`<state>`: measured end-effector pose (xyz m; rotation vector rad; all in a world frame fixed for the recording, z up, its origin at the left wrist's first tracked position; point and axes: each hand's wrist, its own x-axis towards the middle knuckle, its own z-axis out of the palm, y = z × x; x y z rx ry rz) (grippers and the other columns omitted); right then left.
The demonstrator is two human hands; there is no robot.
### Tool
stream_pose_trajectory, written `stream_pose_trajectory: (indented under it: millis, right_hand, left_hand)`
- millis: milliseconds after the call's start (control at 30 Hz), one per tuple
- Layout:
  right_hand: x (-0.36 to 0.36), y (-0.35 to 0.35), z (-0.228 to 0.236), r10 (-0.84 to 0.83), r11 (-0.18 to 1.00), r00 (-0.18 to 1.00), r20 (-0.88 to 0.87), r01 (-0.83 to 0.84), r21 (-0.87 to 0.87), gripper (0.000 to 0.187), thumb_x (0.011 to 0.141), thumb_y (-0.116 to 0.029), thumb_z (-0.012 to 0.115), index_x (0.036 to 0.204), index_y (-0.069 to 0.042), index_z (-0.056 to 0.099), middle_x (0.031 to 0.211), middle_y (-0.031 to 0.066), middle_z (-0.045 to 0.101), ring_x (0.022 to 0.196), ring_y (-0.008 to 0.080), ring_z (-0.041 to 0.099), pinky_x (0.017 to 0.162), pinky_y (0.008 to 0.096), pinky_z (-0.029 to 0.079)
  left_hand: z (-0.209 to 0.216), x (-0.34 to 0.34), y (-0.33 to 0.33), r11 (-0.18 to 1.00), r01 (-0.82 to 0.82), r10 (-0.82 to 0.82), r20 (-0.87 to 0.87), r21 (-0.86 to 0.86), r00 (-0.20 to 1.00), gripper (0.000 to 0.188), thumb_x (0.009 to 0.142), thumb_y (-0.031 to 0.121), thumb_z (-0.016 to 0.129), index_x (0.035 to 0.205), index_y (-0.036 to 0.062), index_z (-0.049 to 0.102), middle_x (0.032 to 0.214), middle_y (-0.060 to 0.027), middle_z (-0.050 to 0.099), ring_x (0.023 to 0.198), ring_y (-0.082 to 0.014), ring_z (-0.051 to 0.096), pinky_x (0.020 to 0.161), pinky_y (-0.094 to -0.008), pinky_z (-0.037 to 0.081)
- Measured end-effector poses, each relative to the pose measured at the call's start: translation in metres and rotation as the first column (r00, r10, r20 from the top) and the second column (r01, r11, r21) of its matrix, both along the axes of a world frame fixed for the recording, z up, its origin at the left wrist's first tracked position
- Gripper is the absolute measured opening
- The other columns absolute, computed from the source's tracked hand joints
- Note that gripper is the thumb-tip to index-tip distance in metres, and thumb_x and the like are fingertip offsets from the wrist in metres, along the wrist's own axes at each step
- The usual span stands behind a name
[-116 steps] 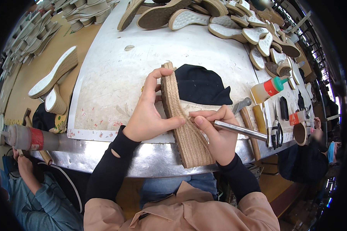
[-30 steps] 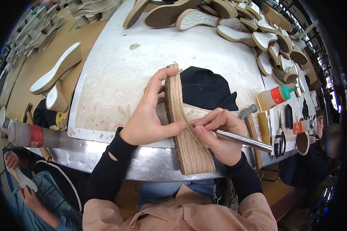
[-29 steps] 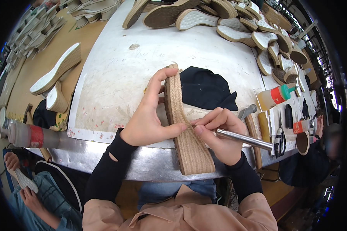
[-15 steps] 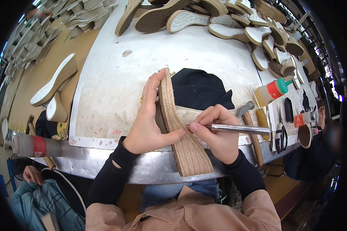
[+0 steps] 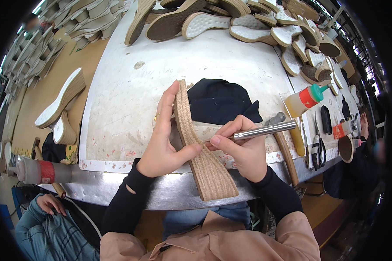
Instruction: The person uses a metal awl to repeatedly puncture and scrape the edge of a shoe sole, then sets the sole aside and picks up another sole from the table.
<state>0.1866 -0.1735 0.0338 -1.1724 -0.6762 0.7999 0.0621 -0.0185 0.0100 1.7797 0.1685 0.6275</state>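
My left hand (image 5: 163,141) is closed round a woven, rope-covered wedge shoe sole (image 5: 209,174), its fingers behind the narrow upper end and its thumb on the braided side. The sole stands on edge, its broad heel end towards me, over the table's metal edge. In my right hand (image 5: 246,150), pinched between thumb and fingers, is a slim tool with a shiny metal handle (image 5: 265,130). Its tip meets the braided side close to my left thumb; the tip's shape is too small to make out. A black cloth (image 5: 222,102) lies just beyond the sole.
Many wedge soles (image 5: 207,24) are heaped at the back. A hammer (image 5: 285,152), a green-capped bottle (image 5: 307,100) and scissors (image 5: 319,150) lie at the right. A squeeze bottle (image 5: 43,172) and two soles (image 5: 63,98) are at the left. Other people sit on both sides.
The tool's handle has swung, its far end now pointing higher. My right hand has shifted slightly up and left, and the sole sits a little further left in view.
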Motion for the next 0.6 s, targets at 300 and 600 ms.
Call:
stream_pose_trajectory:
  millis: [300, 600]
  right_hand:
    - [-0.0023, -0.0038, -0.0012, -0.01, 1.0, 0.996, 0.093, 0.012, -0.023, 0.021, 0.084, 0.007, 0.068, 0.081, -0.002, 0.05, 0.084, 0.0154, 0.066, 0.082, 0.0203, 0.07, 0.077, 0.031, 0.058]
    - [0.0033, -0.0007, 0.0015, 0.005, 0.998, 0.999, 0.045, -0.008, 0.055, 0.019, 0.084, 0.001, 0.072, 0.084, -0.002, 0.054, 0.087, 0.0106, 0.067, 0.078, 0.0087, 0.063, 0.068, 0.021, 0.051]
  left_hand:
    - [0.0006, 0.001, 0.0003, 0.997, 0.021, -0.02, 0.014, -0.075, 1.0, 0.116, 0.065, 0.01, 0.075, 0.155, 0.0054, 0.002, 0.154, -0.0158, 0.021, 0.141, -0.0251, 0.027, 0.117, -0.0341, 0.019]
    - [0.0039, -0.0026, 0.0072, 0.993, 0.064, -0.065, 0.001, -0.095, 0.998, 0.109, 0.066, 0.01, 0.075, 0.154, 0.005, 0.011, 0.155, -0.0153, 0.021, 0.14, -0.0279, 0.031, 0.112, -0.0388, 0.029]
